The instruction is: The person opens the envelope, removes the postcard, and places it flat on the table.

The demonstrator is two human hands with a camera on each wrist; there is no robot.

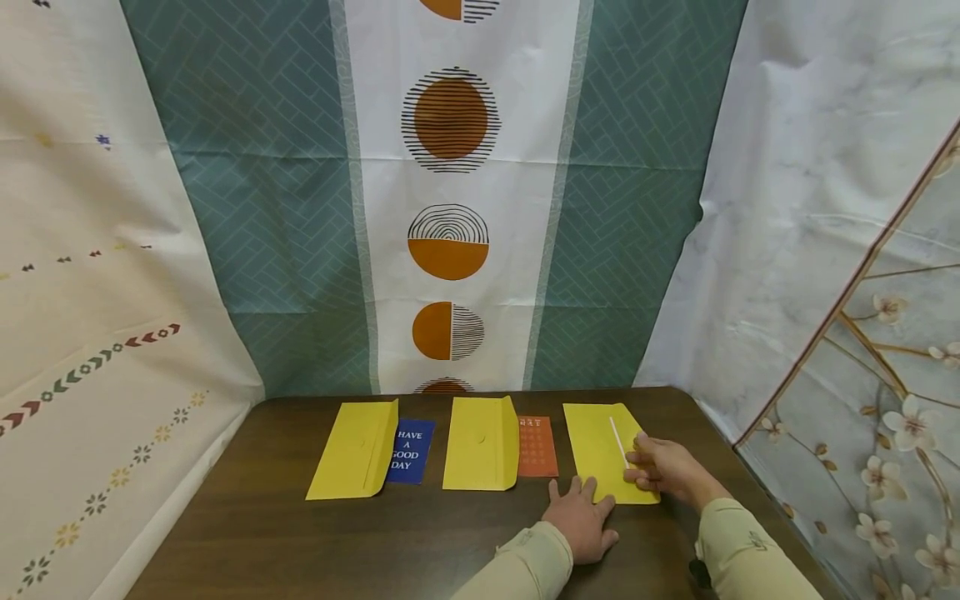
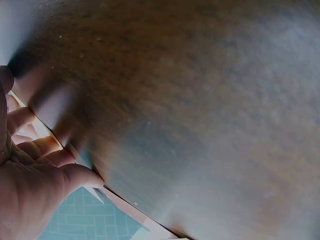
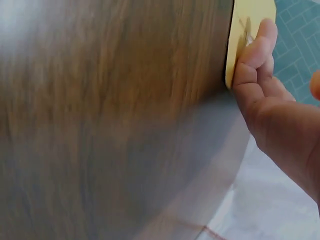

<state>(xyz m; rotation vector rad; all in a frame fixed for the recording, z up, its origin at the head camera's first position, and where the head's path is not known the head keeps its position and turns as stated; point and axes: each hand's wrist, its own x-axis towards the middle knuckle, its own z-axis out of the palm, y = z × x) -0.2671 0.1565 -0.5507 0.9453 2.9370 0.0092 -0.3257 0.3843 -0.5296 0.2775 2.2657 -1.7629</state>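
A yellow envelope (image 1: 596,437) lies at the right of the dark table, with a narrow white strip (image 1: 617,435) running along its right part. My left hand (image 1: 581,518) is spread palm down, fingertips on the envelope's lower left edge and the palm over the wood. At the strip's lower end, my right hand (image 1: 667,468) has its fingers curled and pinches the strip. The right wrist view shows those curled fingers (image 3: 257,55) against the yellow paper, beside a small whitish bit. In the left wrist view, the left hand's fingers (image 2: 82,176) rest along the table surface.
Left of the hands lie two more yellow envelopes, one in the middle (image 1: 474,446) and one farther left (image 1: 348,450). An orange card (image 1: 537,447) and a blue card (image 1: 410,452) with white lettering lie beside them. Patterned cloth (image 1: 450,358) hangs behind the table (image 1: 360,546).
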